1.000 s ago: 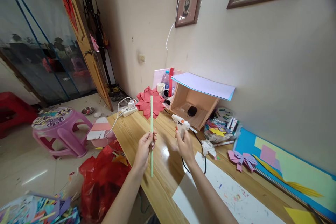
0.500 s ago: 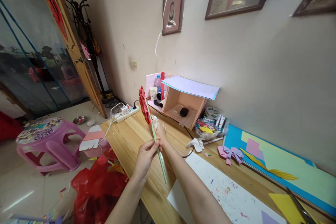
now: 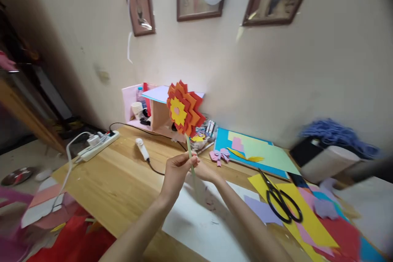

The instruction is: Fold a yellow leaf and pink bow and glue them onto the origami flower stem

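Note:
A layered paper flower [image 3: 187,110] in red, orange and yellow stands upright in front of me, its face turned toward the left. My left hand [image 3: 177,168] pinches the pale green stem [image 3: 189,146] below the bloom. Close behind it, my right hand [image 3: 204,171] has its fingertips closed at the same part of the stem, partly hidden by the left hand. The stem's lower end is blurred over a marked white sheet [image 3: 196,229]. Left of the hands, a white corded tool [image 3: 141,149] lies on the wooden table.
Black-handled scissors [image 3: 284,202] rest on yellow paper at the right, among coloured scraps. Behind are a pink paper bow [image 3: 220,155], coloured sheets [image 3: 270,157] and a cardboard box [image 3: 159,116]. A power strip [image 3: 96,146] sits at the table's left edge.
The view has swung right, bringing the scissors and coloured paper into sight. The flower has turned from edge-on to show its yellow centre. My right hand has come back beside my left at the stem.

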### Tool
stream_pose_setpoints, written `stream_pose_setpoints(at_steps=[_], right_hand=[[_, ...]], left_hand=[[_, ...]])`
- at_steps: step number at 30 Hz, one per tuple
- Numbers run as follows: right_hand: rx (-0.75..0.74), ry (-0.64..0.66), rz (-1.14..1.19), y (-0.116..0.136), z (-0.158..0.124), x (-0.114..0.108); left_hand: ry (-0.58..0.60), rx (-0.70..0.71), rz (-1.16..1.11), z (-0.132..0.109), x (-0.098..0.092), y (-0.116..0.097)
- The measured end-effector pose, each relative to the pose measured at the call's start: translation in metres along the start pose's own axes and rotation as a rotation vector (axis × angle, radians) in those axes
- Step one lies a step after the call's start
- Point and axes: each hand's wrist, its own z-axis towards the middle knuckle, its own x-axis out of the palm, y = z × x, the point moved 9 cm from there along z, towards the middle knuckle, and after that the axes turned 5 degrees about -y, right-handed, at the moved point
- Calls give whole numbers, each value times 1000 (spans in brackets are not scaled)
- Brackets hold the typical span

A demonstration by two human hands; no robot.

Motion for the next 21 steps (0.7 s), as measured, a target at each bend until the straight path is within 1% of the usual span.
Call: stream_pose_setpoints(at_steps=[2, 4, 7, 9, 10, 12, 14, 17, 21], right_hand=[[55, -7, -39, -21, -11, -50], [124, -144, -102, -46, -22, -109], [242, -394, -233, -84, -43, -193], [314, -504, -343, -106, -59, -232], [337, -524, -394, -115, -65, -245], [354, -499, -481, -130, -71, -259], [351, -426, -543, -142, -71, -261], [347, -308, -600, -153, -66, -256], [323, -177, -603, -156, -58, -244]], left_hand=[[128, -22, -17, 0, 37, 10], [215, -41, -40, 1, 71, 22], [245, -23, -43, 8, 111, 37], [250, 10, -26, 15, 131, 43], [250, 22, -16, 18, 139, 46], [247, 40, 0, 24, 151, 51], [247, 55, 14, 28, 158, 55], [244, 56, 21, 31, 163, 59], [248, 47, 52, 33, 160, 64]])
